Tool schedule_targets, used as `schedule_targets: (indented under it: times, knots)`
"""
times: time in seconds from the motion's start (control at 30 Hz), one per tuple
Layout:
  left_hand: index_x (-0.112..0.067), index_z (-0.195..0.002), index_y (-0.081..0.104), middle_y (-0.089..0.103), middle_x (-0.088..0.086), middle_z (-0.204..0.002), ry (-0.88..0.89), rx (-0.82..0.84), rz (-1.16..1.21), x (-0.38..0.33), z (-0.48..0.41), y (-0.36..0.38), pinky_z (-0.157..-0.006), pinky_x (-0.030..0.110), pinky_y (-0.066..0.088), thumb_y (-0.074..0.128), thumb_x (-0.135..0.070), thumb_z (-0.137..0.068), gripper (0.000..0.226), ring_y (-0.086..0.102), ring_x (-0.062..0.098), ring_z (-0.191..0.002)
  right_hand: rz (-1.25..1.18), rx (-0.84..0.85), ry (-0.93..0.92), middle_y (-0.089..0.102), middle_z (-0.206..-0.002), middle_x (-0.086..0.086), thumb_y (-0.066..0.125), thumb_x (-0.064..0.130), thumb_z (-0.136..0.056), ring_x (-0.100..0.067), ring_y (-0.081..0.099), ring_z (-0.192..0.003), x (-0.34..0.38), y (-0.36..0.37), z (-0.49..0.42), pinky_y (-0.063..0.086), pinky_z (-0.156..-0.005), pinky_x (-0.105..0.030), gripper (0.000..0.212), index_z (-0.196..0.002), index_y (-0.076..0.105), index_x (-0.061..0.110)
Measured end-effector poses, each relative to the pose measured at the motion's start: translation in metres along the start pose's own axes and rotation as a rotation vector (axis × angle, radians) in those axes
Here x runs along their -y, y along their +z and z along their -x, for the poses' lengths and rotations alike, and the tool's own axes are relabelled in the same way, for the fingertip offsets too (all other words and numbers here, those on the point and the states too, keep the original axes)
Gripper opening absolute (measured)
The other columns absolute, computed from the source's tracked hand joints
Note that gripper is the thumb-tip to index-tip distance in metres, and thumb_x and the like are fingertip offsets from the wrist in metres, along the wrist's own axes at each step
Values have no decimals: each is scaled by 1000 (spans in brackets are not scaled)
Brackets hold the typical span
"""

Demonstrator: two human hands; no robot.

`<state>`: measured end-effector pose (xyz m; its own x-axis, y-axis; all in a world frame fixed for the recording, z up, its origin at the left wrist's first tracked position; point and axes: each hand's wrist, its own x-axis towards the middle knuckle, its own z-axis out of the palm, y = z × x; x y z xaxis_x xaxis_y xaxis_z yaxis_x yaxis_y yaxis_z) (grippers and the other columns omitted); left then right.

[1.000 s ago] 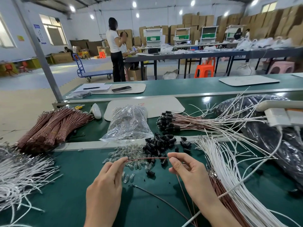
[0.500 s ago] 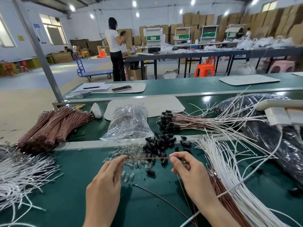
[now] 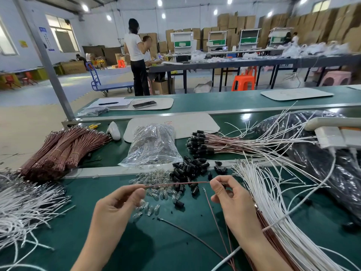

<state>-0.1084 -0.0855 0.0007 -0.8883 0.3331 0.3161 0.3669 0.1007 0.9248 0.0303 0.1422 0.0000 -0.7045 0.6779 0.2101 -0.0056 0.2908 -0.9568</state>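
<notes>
A thin brown wire (image 3: 175,184) stretches level between my two hands above the green bench. My left hand (image 3: 119,204) pinches its left end between thumb and forefinger. My right hand (image 3: 228,194) pinches the right end with curled fingers; whether it also holds a small black part I cannot tell. Just beyond the wire lie a heap of small clear glass bulbs (image 3: 154,178) and a pile of black caps (image 3: 190,167).
White wires fan out at right (image 3: 273,202) and at left (image 3: 23,204). Brown wire bundles (image 3: 62,151) lie at back left, a clear bag of bulbs (image 3: 152,145) in the middle, capped wires (image 3: 214,143) behind. Loose brown wires (image 3: 195,237) lie near me. A black bag (image 3: 332,163) fills the right.
Both hands hold the same wire as before; they have risen slightly and the wire stays taut between them. Nothing else on the bench moved.
</notes>
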Motion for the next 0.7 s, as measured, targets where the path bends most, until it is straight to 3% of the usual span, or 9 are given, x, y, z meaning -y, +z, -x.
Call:
schedule_targets:
  times: [0.1,0.2,0.43,0.6,0.7]
  knots:
    - [-19,-91,81,76,8,-85,-135,-47,456,-4,-5,-6,-63,20,58,75,-27,-78,17,69,13,-68,-22,59,2,72,-70,8,61,52,-89,0,65,-63,3,3,2,46,-55,-11,13,-87,68,40]
    - [-22,-90,81,77,0,-89,-257,-77,712,-8,-4,-3,-62,21,59,65,-22,-84,18,71,9,-68,-117,134,6,73,-73,3,65,47,-88,-4,68,-68,6,8,4,48,-65,-10,5,-88,69,44]
    - [-20,-95,80,76,10,-92,-325,107,597,-16,15,46,-54,25,56,68,-24,-79,21,69,15,-66,-176,248,-32,72,-70,7,70,45,-83,-5,69,-68,10,22,13,46,-65,-9,7,-87,74,41]
    - [-23,-92,80,76,8,-89,-307,65,543,-15,19,55,-54,23,54,70,-30,-76,20,68,14,-66,-162,255,-39,73,-77,10,70,44,-84,-5,69,-74,6,23,11,48,-70,-9,10,-93,73,42]
    - [-17,-93,79,75,7,-85,-319,5,549,-13,17,54,-54,22,55,69,-29,-78,22,66,13,-64,-191,243,-5,75,-96,12,74,34,-84,-4,70,-91,1,22,7,51,-85,-15,25,-105,67,45]
